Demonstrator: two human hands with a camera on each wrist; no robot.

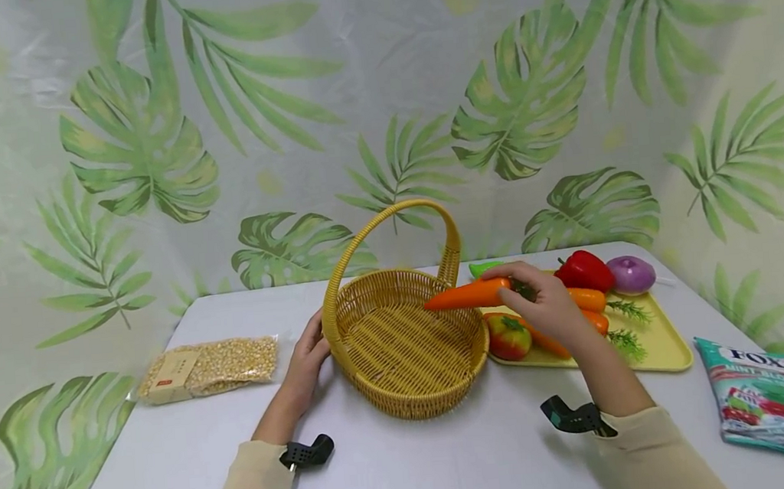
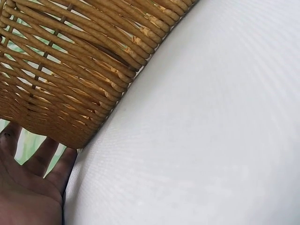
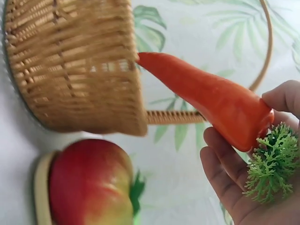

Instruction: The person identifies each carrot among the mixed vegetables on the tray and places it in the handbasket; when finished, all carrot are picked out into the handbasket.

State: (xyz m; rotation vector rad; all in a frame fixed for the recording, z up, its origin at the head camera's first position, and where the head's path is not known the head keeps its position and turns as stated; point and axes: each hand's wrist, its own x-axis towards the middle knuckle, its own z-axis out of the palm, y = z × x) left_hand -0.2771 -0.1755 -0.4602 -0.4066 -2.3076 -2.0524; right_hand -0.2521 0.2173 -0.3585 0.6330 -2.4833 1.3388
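Note:
My right hand (image 1: 545,301) pinches an orange carrot (image 1: 468,295) near its leafy end, its tip reaching over the right rim of the wicker basket (image 1: 415,405). In the right wrist view the thumb and fingers hold the thick end of the carrot (image 3: 201,96), with the green leaves (image 3: 274,164) beside the palm. The basket's interior shows only bare weave. My left hand (image 1: 304,363) rests against the basket's left side. The left wrist view shows its fingers (image 2: 40,157) spread and fairly straight along the wicker wall (image 2: 70,61).
To the right, a yellow tray (image 1: 672,345) bears a red bell pepper (image 1: 584,271), a purple onion (image 1: 631,275), more carrots (image 1: 587,300) and a red-yellow fruit (image 1: 508,337). A bag of corn kernels (image 1: 229,365) lies left; a Fox's candy bag (image 1: 777,398) lies far right.

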